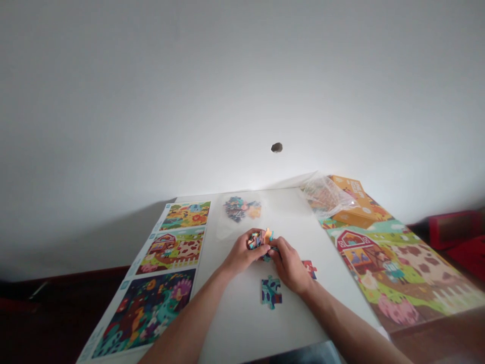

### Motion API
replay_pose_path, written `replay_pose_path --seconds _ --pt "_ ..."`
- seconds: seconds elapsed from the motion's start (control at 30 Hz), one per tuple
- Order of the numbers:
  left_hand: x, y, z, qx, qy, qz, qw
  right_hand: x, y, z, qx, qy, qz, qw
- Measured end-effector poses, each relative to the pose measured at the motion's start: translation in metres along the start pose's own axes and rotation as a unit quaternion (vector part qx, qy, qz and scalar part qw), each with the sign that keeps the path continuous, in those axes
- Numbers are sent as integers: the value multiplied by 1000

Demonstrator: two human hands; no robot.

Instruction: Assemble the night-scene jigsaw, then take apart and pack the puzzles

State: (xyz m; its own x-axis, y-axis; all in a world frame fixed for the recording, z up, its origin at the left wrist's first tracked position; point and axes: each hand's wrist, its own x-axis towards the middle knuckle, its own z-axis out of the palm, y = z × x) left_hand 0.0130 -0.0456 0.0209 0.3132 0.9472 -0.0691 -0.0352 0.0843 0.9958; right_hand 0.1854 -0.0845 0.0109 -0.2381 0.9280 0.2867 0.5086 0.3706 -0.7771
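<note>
My left hand [242, 251] is closed round a small stack of colourful puzzle pieces [260, 237] held just above the white table [235, 318]. My right hand [290, 264] meets it from the right, fingers curled against the same stack. A loose blue-green puzzle piece [271, 291] lies on the table just below my hands. A small red piece [310, 268] peeks out beside my right hand.
A clear bag of puzzle pieces [241, 209] lies behind my hands. A sheet with three picture prints [166, 263] lies at the left. A finished farm puzzle [394, 268], an orange box [354, 202] and crumpled plastic [326, 194] are at the right. A white wall rises behind.
</note>
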Motion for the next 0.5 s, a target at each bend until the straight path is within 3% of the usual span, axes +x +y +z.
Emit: replay_pose_path --seconds 0.17,0.37,0.43,0.5 --pt "-2 -1 12 -26 0 -5 1000 -1 -1 2 17 137 64 988" --pt "-1 -1 18 -60 96 24 993 -1 11 6 81 273 138 948" --pt "-1 1 17 -49 116 30 992 0 14 8 134 298 130 936" --pt "-4 2 17 -16 83 27 996 1 15 10 173 290 114 934"
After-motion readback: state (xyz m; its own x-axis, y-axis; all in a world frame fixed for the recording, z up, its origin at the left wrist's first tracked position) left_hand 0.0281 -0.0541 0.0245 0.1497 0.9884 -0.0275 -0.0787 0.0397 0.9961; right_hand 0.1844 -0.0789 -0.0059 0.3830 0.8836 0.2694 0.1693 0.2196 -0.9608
